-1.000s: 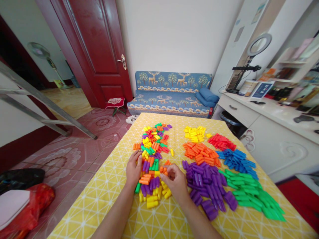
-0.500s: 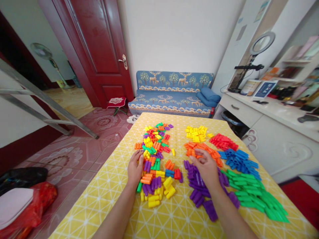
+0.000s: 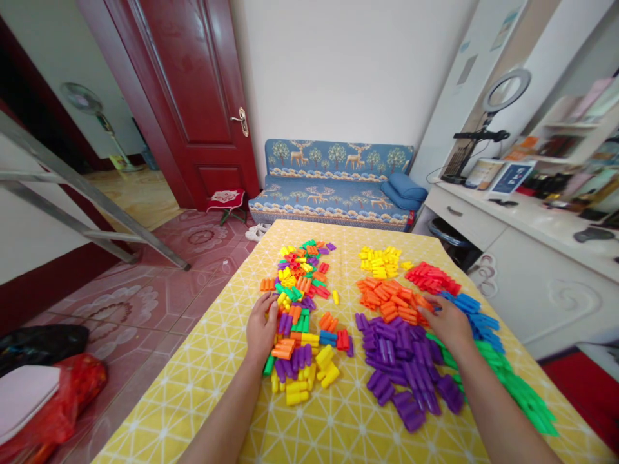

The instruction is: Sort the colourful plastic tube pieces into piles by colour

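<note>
Plastic bullet-shaped building blocks lie in heaps on the table. My left hand [image 3: 261, 328] rests at the left edge of a mixed-colour heap [image 3: 291, 293], its fingers loosely bent and slightly apart, with no block visible in them. My right hand [image 3: 449, 325] reaches over the right side, thumb and fingers apart at the right end of the orange blocks [image 3: 391, 299], touching them. Beneath its wrist spread green blocks [image 3: 512, 380], partly covered by the forearm. Blue blocks [image 3: 476, 316] lie just right of the hand, and purple blocks [image 3: 401, 354] to its left.
Yellow blocks [image 3: 380, 262] and red blocks [image 3: 432, 278] form separate heaps farther back. A yellow patterned cloth [image 3: 213, 386] covers the table. Beyond stands a blue sofa [image 3: 333, 187]; a white cabinet [image 3: 541, 277] is at the right, a metal ladder [image 3: 97, 200] at the left.
My right hand has moved right, from above the left part of the orange blocks to their right end, uncovering the purple heap. My left hand has stayed in place.
</note>
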Action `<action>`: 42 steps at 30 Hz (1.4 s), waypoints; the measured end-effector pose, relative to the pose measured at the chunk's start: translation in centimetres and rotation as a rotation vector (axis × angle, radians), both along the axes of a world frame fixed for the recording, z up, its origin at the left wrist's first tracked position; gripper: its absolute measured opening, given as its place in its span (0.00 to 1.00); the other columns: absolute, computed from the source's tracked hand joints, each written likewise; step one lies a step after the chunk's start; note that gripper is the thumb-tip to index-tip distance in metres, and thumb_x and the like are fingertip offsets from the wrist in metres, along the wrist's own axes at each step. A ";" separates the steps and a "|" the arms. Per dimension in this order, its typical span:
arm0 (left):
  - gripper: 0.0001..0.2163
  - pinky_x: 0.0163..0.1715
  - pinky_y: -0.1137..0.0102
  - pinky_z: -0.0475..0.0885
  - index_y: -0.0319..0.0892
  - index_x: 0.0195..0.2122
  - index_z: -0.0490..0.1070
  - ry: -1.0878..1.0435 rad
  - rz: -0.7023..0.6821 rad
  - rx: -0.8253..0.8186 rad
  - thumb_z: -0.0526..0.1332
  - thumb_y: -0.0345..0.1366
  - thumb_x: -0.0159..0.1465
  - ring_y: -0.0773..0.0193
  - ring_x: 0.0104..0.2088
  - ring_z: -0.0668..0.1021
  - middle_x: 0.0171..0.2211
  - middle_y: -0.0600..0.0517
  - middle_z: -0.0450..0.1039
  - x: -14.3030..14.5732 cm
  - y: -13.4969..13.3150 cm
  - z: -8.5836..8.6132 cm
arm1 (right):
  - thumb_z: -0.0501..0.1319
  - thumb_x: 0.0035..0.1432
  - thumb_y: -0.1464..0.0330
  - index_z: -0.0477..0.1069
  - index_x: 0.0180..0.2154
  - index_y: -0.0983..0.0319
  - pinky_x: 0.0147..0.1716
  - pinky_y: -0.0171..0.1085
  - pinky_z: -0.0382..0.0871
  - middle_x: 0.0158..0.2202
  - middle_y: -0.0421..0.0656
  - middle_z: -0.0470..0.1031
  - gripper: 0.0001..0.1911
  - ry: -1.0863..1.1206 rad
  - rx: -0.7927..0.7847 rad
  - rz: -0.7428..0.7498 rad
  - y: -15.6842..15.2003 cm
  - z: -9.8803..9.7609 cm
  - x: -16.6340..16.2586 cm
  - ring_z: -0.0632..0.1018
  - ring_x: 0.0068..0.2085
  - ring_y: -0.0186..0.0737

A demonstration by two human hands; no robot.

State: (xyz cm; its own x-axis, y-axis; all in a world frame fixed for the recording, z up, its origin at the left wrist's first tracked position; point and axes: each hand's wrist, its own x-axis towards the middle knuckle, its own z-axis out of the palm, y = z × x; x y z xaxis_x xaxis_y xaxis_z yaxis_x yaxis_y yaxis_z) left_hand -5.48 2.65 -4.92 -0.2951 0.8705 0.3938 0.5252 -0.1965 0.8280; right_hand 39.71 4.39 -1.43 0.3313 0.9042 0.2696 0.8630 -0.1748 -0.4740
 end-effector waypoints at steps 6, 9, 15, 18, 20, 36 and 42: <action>0.17 0.60 0.57 0.63 0.41 0.45 0.76 -0.002 -0.001 0.000 0.52 0.43 0.65 0.55 0.56 0.72 0.53 0.44 0.72 0.1 -0.1 0.2 | 0.57 0.53 0.55 0.75 0.46 0.63 0.38 0.41 0.72 0.46 0.51 0.78 0.24 0.008 0.013 0.037 -0.8 -0.3 -0.4 0.80 0.34 0.45; 0.17 0.60 0.57 0.63 0.41 0.45 0.76 -0.007 -0.001 -0.001 0.52 0.43 0.65 0.55 0.55 0.72 0.52 0.44 0.72 0.1 -0.1 0.2 | 0.57 0.54 0.55 0.76 0.45 0.61 0.35 0.41 0.71 0.43 0.49 0.78 0.22 -0.034 0.024 0.021 -1.5 0.6 -0.8 0.80 0.34 0.45; 0.17 0.60 0.57 0.63 0.40 0.45 0.76 0.002 -0.008 0.014 0.52 0.42 0.66 0.56 0.55 0.72 0.52 0.44 0.73 0.1 0.0 0.2 | 0.56 0.56 0.57 0.76 0.39 0.62 0.35 0.41 0.71 0.41 0.49 0.77 0.18 0.076 0.272 0.117 -2.8 3.6 -6.0 0.77 0.33 0.42; 0.17 0.60 0.57 0.63 0.40 0.45 0.76 0.007 -0.009 0.017 0.52 0.43 0.66 0.56 0.55 0.72 0.52 0.44 0.72 0.0 0.0 0.1 | 0.56 0.58 0.61 0.75 0.38 0.61 0.39 0.40 0.72 0.42 0.47 0.77 0.14 0.251 0.279 0.331 -4.1 4.3 -11.7 0.77 0.39 0.42; 0.17 0.60 0.57 0.63 0.41 0.45 0.76 0.011 -0.010 0.015 0.52 0.43 0.66 0.56 0.55 0.72 0.52 0.45 0.72 0.0 0.0 0.0 | 0.56 0.59 0.65 0.75 0.38 0.60 0.42 0.40 0.72 0.42 0.46 0.77 0.11 0.329 0.219 0.507 -5.4 4.0 -15.8 0.77 0.43 0.41; 0.16 0.60 0.58 0.63 0.42 0.45 0.76 0.010 -0.014 0.025 0.52 0.42 0.66 0.56 0.55 0.72 0.52 0.45 0.72 -0.1 0.1 -0.2 | 0.73 0.38 0.64 0.62 0.59 0.46 0.60 0.57 0.53 0.64 0.44 0.59 0.45 0.117 -0.075 0.859 -9.9 0.5 -24.5 0.61 0.62 0.54; 0.17 0.60 0.57 0.63 0.41 0.45 0.75 0.011 -0.019 0.025 0.52 0.43 0.66 0.56 0.55 0.72 0.52 0.44 0.72 -0.1 0.1 0.0 | 0.76 0.32 0.66 0.71 0.50 0.54 0.53 0.49 0.63 0.52 0.46 0.68 0.38 0.178 0.048 0.810 -10.6 -0.7 -24.9 0.69 0.54 0.50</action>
